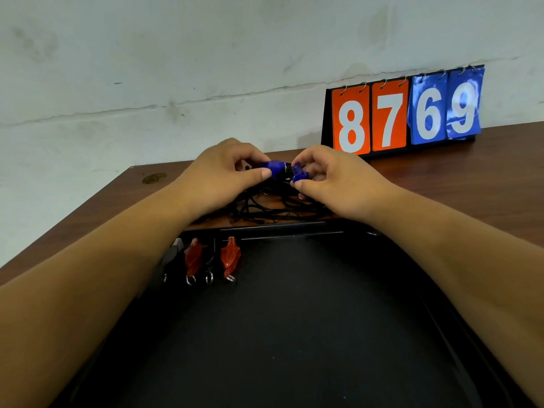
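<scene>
My left hand pinches a blue whistle between thumb and fingers. My right hand pinches a second blue piece right beside it; the two blue parts meet at a dark joint between my hands. Both hands hover over a tangle of black cords on the brown table, beyond the far edge of a black tray. Two red whistles with key rings lie in the tray's far left corner beside a dark whistle, partly hidden by my left forearm.
A flip scoreboard reading 8 7 6 9 stands at the back right against the white wall. The table's left edge runs diagonally under my left arm. A round stain marks the table's far left corner.
</scene>
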`<state>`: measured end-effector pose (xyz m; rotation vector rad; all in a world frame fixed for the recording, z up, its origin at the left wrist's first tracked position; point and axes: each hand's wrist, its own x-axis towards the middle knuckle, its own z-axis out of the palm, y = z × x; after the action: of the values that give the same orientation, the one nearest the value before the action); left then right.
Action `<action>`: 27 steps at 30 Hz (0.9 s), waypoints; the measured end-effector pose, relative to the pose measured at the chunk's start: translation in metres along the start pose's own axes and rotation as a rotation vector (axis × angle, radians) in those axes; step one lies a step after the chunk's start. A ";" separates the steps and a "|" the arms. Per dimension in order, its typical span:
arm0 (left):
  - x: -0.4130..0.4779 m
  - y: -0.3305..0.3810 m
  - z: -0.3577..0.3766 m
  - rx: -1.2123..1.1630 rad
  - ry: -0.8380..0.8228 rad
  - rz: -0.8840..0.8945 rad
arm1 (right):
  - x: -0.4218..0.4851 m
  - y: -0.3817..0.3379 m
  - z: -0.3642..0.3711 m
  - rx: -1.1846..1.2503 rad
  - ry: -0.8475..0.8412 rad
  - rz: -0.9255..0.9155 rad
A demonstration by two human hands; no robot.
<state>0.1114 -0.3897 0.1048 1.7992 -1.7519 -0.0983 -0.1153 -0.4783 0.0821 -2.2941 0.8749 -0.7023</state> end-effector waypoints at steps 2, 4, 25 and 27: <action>-0.001 0.003 -0.003 -0.099 -0.012 -0.039 | -0.001 0.000 -0.001 0.013 -0.001 -0.009; -0.002 0.007 -0.006 -0.190 -0.008 -0.062 | -0.001 0.000 -0.001 0.019 0.007 -0.025; -0.001 0.005 -0.023 -0.867 -0.039 -0.227 | 0.001 -0.003 -0.007 -0.009 -0.027 -0.033; -0.005 0.015 -0.043 -0.729 -0.061 -0.191 | -0.001 -0.008 -0.010 0.015 -0.042 -0.034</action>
<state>0.1173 -0.3679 0.1443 1.4075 -1.3231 -0.7705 -0.1191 -0.4764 0.0940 -2.3065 0.8109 -0.6708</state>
